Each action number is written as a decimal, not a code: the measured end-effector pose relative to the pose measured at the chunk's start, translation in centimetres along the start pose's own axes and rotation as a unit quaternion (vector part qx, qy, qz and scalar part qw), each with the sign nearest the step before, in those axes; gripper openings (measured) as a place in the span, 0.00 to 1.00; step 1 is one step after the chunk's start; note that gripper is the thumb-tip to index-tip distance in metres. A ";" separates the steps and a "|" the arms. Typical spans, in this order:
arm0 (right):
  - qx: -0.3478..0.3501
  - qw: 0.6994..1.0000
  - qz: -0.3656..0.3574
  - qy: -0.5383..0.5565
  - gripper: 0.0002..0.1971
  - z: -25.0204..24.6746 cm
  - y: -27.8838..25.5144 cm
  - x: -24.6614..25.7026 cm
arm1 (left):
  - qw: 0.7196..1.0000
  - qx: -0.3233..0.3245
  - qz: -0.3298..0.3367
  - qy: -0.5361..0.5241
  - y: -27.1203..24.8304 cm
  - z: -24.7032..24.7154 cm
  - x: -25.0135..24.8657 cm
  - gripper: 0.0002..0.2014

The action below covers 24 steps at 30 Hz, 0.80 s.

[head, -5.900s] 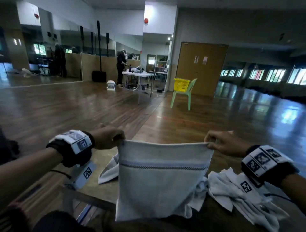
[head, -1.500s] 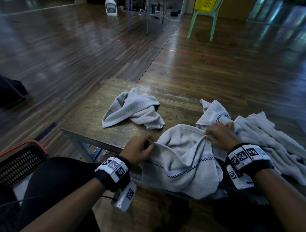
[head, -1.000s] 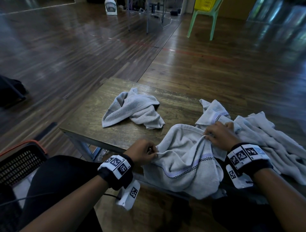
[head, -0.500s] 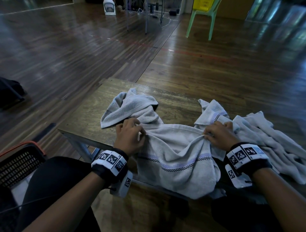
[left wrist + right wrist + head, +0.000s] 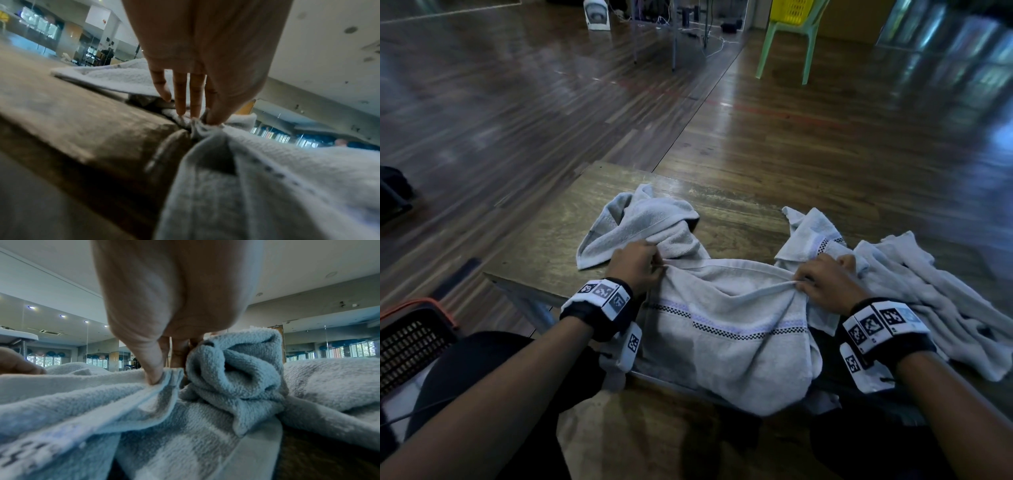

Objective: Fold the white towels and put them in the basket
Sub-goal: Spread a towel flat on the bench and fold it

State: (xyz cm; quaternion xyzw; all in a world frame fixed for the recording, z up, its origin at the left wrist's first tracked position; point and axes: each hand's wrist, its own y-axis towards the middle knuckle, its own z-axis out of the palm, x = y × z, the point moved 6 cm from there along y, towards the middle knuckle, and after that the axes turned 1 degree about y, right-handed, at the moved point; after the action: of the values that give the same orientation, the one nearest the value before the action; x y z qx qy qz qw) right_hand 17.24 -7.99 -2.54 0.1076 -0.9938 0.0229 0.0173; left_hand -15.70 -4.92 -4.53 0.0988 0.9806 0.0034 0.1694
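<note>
Both hands were on one towel, which lay across the near edge of the table with its lower half hanging toward the lap. Left hand pinched the far left corner of it against the tabletop; in the left wrist view the fingers were bunched down on a gathered bit of cloth. Right hand pinched the far hem near the right corner, thumb pressed into the edge. Towel was spread but still wrinkled, its checked stripe running side to side.

Progress, judged from the layout: early. This towel looked at most part folded. A crumpled towel lay just beyond the left hand, touching it. A heap of more towels lay to the right, unfolded. The basket, dark with an orange rim, sat on the floor at the left beside the knee; what showed of it held no towel. Remaining: finish this fold, place it, then the rest.

Surface: worn brown wooden table, low, metal frame visible under the near edge. Room: large hall, glossy plank floor with window reflections, dim light. A green chair carrying a yellow crate stood well behind, near a desk with cables.
</note>
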 end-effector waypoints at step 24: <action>-0.009 0.999 0.036 0.037 0.06 -0.8 -0.7 -0.5 | 0.990 -0.093 0.002 -0.107 -2.2 -1.8 1.0 0.04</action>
State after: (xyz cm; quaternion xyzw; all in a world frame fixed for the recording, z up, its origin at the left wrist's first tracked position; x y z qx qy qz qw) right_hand 17.95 -8.50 -1.75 0.0709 -0.9959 0.0186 0.0539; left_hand -17.64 -6.88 -3.20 0.0842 0.9522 0.0842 0.2813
